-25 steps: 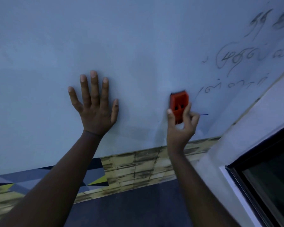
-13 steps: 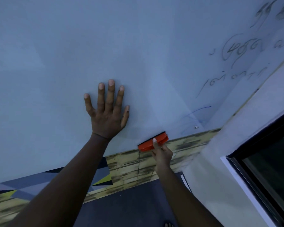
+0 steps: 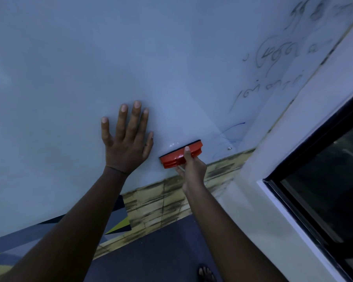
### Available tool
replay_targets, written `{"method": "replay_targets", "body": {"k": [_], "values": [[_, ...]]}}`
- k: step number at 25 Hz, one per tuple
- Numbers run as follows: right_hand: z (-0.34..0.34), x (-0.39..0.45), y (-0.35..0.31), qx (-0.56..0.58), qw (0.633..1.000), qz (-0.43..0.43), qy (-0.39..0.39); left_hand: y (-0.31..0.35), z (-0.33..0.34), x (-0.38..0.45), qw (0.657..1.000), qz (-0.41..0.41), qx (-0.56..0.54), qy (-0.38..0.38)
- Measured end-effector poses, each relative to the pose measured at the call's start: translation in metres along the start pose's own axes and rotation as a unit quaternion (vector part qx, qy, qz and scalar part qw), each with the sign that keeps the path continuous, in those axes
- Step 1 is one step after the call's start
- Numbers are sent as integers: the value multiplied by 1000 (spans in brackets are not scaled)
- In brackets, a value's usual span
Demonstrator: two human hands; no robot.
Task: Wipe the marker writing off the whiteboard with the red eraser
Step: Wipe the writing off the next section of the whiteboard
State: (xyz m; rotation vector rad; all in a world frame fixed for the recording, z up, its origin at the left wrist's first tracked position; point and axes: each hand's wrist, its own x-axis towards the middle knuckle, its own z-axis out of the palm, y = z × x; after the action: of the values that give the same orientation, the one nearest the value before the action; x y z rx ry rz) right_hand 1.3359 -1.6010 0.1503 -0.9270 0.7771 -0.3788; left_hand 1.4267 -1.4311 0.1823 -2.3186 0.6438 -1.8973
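The whiteboard (image 3: 130, 58) fills most of the view. Faint marker writing (image 3: 273, 58) remains at its upper right, and a thin blue line (image 3: 230, 129) curves near the lower right corner. My right hand (image 3: 192, 167) grips the red eraser (image 3: 179, 154), which lies sideways with its dark felt face against the board near the bottom edge. My left hand (image 3: 127, 139) presses flat on the board with fingers spread, just left of the eraser.
A wood-patterned strip (image 3: 171, 196) runs under the board, with a grey and yellow geometric panel (image 3: 110, 220) to its left. A white wall (image 3: 273, 200) and a dark window (image 3: 334, 180) stand at the right. A foot (image 3: 206, 273) shows on the dark floor.
My right hand swept the eraser down from mid-board to the bottom edge and turned it sideways, then lifted it slightly up the board. My left hand stayed flat on the board.
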Motion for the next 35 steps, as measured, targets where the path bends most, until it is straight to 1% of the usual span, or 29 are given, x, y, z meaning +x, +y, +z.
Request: {"method": "replay_targets", "body": {"k": [3,7,9,13,16,18,23,28,30,31,33,35], "values": [[-19,28,-9,-16,1000,-2,26,2,-2,-3,1000,-9,-9,2],[-49,66,-13,-21,999,14,47,21,-1,-2,999,-48,-25,7],[-63,85,-14,-5,998,42,36,42,1,2,996,-80,-34,-3],[-97,124,-18,13,992,121,27,111,13,15,989,-135,-44,-30],[-113,150,-19,3,988,153,26,151,25,26,981,-180,-48,-45],[-121,162,-22,8,986,164,29,161,31,27,978,-202,-33,-48],[-132,178,-26,-1,982,189,17,160,36,18,983,-176,4,-49],[-108,160,-54,-24,978,208,-21,162,32,21,980,-189,9,-66],[-93,141,-65,-42,982,182,-38,161,28,19,979,-190,2,-78],[-86,131,-68,-48,987,148,-47,161,27,18,979,-187,-1,-84],[-78,118,-67,-81,994,53,-57,158,24,17,979,-181,-12,-95],[-75,113,-71,-91,994,3,-62,154,23,14,981,-162,-17,-102]]}}
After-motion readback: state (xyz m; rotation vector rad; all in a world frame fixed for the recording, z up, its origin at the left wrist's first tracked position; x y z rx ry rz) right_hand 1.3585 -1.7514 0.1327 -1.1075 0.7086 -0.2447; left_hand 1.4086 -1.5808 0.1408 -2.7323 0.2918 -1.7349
